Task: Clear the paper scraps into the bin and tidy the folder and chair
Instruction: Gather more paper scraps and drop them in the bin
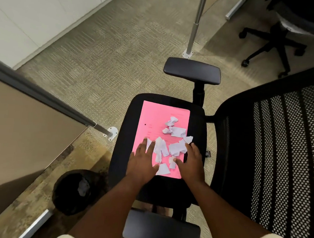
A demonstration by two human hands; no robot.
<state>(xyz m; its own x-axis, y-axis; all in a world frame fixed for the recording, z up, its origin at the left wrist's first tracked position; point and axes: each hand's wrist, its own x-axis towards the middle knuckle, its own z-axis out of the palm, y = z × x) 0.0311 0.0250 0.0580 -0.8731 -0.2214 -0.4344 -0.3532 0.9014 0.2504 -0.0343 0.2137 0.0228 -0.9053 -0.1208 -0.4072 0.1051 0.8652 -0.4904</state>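
Observation:
A pink folder point(157, 119) lies flat on the black seat of an office chair point(127, 117). Several white crumpled paper scraps point(177, 131) are scattered over the folder's right and near half. My left hand point(143, 161) rests palm down on the folder's near left part, fingers spread, touching scraps. My right hand point(190, 162) lies at the folder's near right edge, fingers apart, beside more scraps. Neither hand grips anything. A black bin point(66, 201) with a dark liner stands on the floor to the left of the chair, with crumpled paper inside.
The chair's mesh back point(278, 152) rises on the right, armrests point(191, 70) at the far and near sides. A desk panel point(24, 130) stands to the left, a metal desk leg point(193, 29) beyond, and a second chair's base point(273, 43) at top right.

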